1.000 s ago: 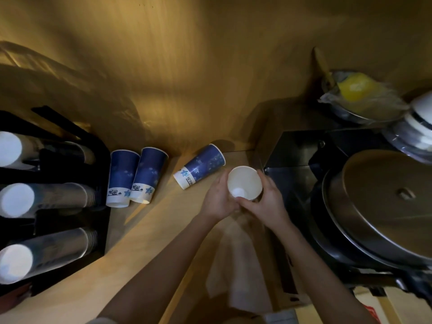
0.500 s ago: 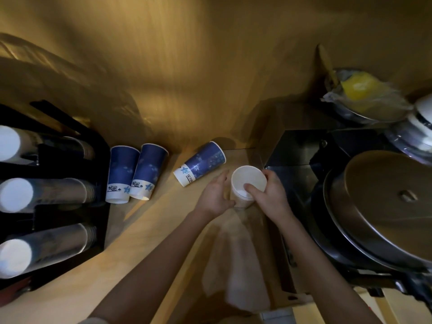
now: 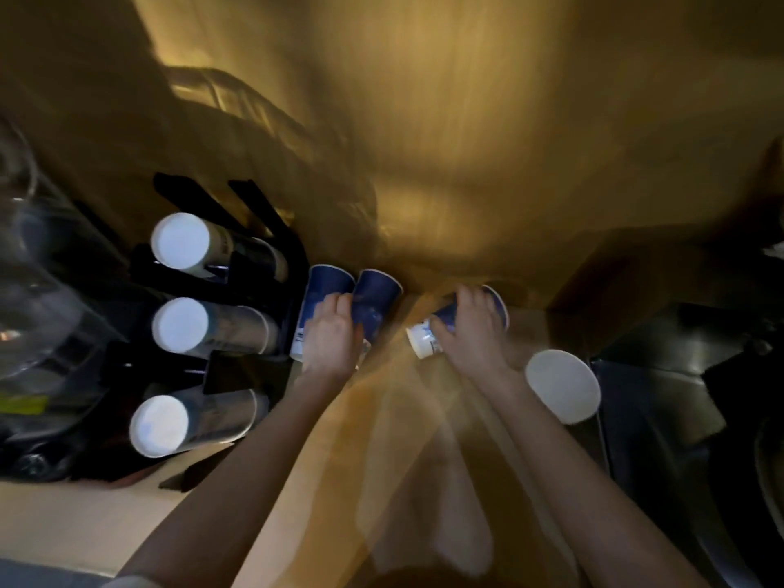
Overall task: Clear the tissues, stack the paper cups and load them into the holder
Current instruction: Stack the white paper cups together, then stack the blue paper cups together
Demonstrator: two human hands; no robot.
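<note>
Two blue paper cups lie side by side on the wooden counter next to the black cup holder (image 3: 250, 367). My left hand (image 3: 331, 337) lies over both; its fingers curl between the left blue cup (image 3: 324, 284) and the right blue cup (image 3: 377, 297). A third blue cup (image 3: 494, 305) lies on its side further right, and my right hand (image 3: 471, 333) is wrapped around it. The white cup (image 3: 562, 386) stands upright on the counter right of my right forearm, with no hand on it. The frame is blurred.
The holder carries three horizontal stacks of cups with white ends (image 3: 180, 239), (image 3: 180, 324), (image 3: 159, 424). A dark steel appliance (image 3: 679, 375) fills the right side. The wooden wall (image 3: 466, 120) rises just behind the cups. A clear container (image 3: 25, 290) sits at the far left.
Both hands have let go of the white cup, which now stands on the counter. The left hand moved onto the two blue cups, the right onto the tipped blue cup. The view swung left.
</note>
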